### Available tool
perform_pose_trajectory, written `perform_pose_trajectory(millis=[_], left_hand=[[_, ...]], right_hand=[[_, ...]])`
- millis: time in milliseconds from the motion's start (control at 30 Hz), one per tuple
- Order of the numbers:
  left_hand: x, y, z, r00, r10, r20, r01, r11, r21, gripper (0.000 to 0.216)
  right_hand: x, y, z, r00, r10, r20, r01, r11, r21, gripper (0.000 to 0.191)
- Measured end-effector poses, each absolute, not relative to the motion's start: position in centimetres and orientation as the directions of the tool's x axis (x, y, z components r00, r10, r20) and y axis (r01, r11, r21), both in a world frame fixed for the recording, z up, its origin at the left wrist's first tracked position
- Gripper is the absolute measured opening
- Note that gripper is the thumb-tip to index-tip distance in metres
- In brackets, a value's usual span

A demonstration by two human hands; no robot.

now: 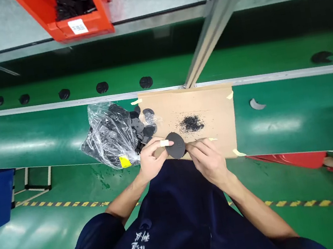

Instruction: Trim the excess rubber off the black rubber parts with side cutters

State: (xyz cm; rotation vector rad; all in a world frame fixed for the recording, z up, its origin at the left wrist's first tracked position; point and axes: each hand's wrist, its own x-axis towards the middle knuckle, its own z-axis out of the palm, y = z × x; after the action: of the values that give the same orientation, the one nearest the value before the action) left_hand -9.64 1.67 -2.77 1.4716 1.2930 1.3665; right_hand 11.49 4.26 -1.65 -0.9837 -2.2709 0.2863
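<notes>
Between my two hands, over the near edge of a cardboard sheet (216, 116), is a round black disc (175, 145). My left hand (152, 154) pinches its left side; one finger has pale tape around it. The fingers of my right hand (207, 158) are closed at the disc's right edge, and what lies under those fingertips is partly hidden. A heap of small black bits (191, 123) lies on the cardboard just beyond the disc. To the left, a clear plastic bag (107, 133) full of dark discs lies on its side, with loose discs (148, 121) spilling from its mouth.
Several black pieces (102, 87) lie in a row on the green strip behind the metal rail. A red bin (81, 26) of dark parts stands at the back left. A slanted metal post (203, 38) rises behind the cardboard. A grey crescent (257, 104) lies right.
</notes>
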Motion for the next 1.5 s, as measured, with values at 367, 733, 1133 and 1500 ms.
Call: perform_pose_trajectory(millis=[367, 733, 1133, 1500], left_hand=[[-5.6, -1.4, -0.7, -0.051, 0.927, 0.370, 0.539, -0.287, 0.792, 0.018], [-3.9, -2.1, -0.9, -0.072, 0.967, 0.243, 0.321, -0.208, 0.924, 0.025], [-1.5, -0.5, -2.7, -0.003, 0.962, -0.272, -0.283, 0.260, 0.923, 0.045], [-3.1, 0.8, -1.2, 0.016, 1.000, -0.003, 0.022, 0.003, 1.000, 0.042]], right_hand=[[13.9, 2.3, -2.6, -0.291, 0.759, 0.582, 0.574, 0.626, -0.529, 0.048], [15.0, 1.5, -2.7, -0.283, 0.666, 0.690, 0.590, 0.688, -0.423, 0.034], [14.3, 1.3, -3.6, -0.212, 0.551, 0.807, 0.617, 0.716, -0.326, 0.026], [15.8, 2.7, -1.1, -0.367, 0.922, -0.128, -0.058, -0.159, -0.986, 0.042]])
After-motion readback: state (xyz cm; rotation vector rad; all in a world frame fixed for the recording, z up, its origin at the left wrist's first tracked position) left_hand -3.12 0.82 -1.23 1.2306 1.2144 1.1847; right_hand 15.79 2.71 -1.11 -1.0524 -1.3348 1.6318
